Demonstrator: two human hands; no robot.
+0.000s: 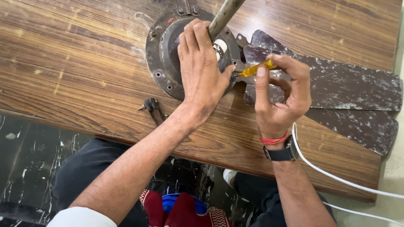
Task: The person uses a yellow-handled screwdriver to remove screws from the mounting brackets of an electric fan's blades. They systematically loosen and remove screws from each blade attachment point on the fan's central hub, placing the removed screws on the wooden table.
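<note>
Pliers of dark metal lay on the brown wooden worktop. Left hand clasped the round rusty ceiling-fan motor; right hand pinched a yellow-handled screwdriver against it, above dusty brown blades.

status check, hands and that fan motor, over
Left hand gripping fan motor at its rod. Right hand holds yellow screwdriver, tip at blade bracket. Pliers lie clear nearby.

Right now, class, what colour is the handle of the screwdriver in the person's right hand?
Translucent yellow-orange: the screwdriver handle, pinched by the right hand, shows in the head view.
</note>
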